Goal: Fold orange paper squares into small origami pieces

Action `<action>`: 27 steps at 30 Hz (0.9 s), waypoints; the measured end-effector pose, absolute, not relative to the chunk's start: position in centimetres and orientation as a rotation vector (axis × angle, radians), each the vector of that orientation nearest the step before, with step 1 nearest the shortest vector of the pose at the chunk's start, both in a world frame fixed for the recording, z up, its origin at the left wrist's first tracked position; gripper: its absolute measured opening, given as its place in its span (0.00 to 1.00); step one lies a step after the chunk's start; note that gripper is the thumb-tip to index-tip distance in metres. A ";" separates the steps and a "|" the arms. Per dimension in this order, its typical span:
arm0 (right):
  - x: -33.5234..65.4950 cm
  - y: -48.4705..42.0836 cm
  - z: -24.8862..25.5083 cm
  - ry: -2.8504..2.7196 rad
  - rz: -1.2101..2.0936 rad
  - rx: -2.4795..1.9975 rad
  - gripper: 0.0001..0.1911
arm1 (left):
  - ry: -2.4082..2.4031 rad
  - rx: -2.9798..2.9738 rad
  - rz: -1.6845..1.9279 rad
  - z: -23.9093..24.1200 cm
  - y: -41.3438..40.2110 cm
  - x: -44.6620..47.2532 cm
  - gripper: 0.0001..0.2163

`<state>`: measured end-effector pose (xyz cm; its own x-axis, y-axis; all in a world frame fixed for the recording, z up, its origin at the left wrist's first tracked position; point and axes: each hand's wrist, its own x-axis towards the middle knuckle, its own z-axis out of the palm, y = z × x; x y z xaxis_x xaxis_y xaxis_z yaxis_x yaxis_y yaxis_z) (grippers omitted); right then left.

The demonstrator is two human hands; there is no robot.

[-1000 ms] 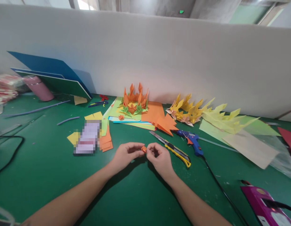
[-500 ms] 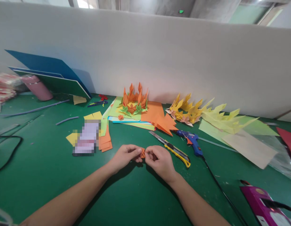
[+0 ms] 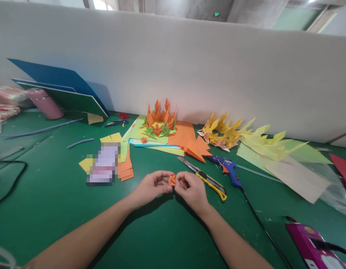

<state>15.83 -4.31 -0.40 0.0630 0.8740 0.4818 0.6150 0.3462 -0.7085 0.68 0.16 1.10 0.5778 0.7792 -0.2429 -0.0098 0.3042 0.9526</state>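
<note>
A small folded orange paper piece (image 3: 172,180) is held over the near middle of the desk (image 3: 150,235), pinched at its left by the left hand (image 3: 154,186), at its right by the right hand (image 3: 193,189). Folds are apparently being shaped; light fingertip pressure is called for. Far green sign (image 3: 216,14): lettering illegible. Phone (image 3: 104,160) screen pixelated, unreadable.

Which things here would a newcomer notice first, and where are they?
The spiky orange paper crown stands out, on coloured sheets by the white partition. A yellow paper crown sits to its right. Nearer, the left hand and right hand hold a small folded orange paper.
</note>
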 end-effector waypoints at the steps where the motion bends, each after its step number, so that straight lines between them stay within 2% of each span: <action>1: 15.8 -4.3 -0.5 -1.611 0.382 -1.364 0.05 | 0.820 1.176 0.621 0.8 0.2 0.7 0.22; 5: 15.6 -4.1 -0.7 -1.501 0.518 -1.356 0.04 | 0.839 1.317 0.646 0.1 0.3 0.5 0.20; 10: 15.2 -4.2 -0.6 -1.452 0.602 -1.361 0.04 | 0.877 1.794 0.701 0.8 0.3 0.3 0.12; 12: 15.1 -4.2 -0.5 -1.424 0.617 -1.365 0.04 | 0.866 1.850 0.747 1.0 0.3 0.4 0.13; 19: 14.9 -4.2 -0.4 -1.406 0.613 -1.370 0.05 | 0.904 1.232 0.655 0.5 0.4 0.7 0.19; 27: 14.9 -4.3 -0.5 -1.368 0.624 -1.317 0.05 | 0.864 1.044 0.684 0.8 0.2 0.6 0.21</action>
